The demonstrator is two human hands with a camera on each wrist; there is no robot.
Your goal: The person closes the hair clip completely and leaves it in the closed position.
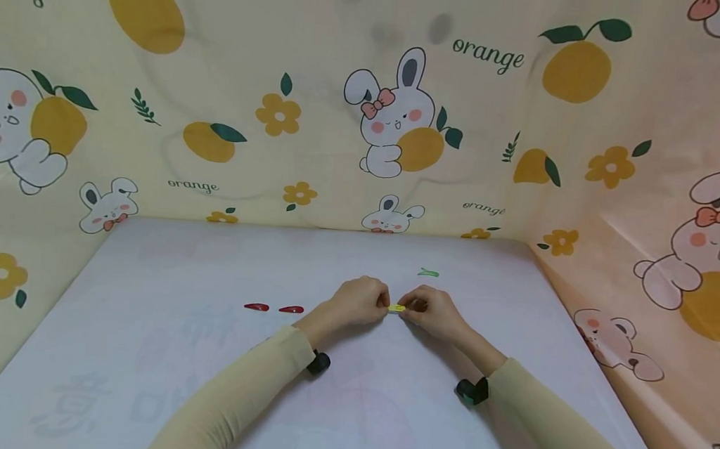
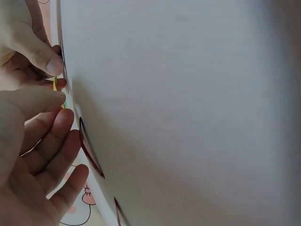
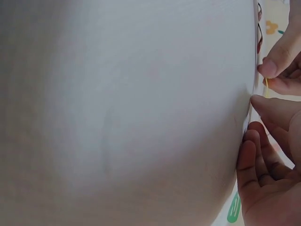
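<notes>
A small yellow snap hair clip (image 1: 396,308) is held between both hands, just above the white table. My left hand (image 1: 360,301) pinches its left end between thumb and index finger; in the left wrist view the other fingers of this hand (image 2: 51,155) are spread and loosely bent. The right end is pinched by my right hand (image 1: 434,311). Only a thin yellow strip of the clip (image 3: 266,88) shows in the right wrist view, the rest being covered by fingertips. Two dark red snap hair clips, one farther left (image 1: 257,307) and one nearer (image 1: 291,309), lie left of the left hand.
A green hair clip (image 1: 429,273), seemingly open, lies on the white table (image 1: 345,407) beyond the right hand. Behind and beside the table hangs a cream cloth (image 1: 325,24) printed with rabbits and oranges. Each wrist wears a small black camera.
</notes>
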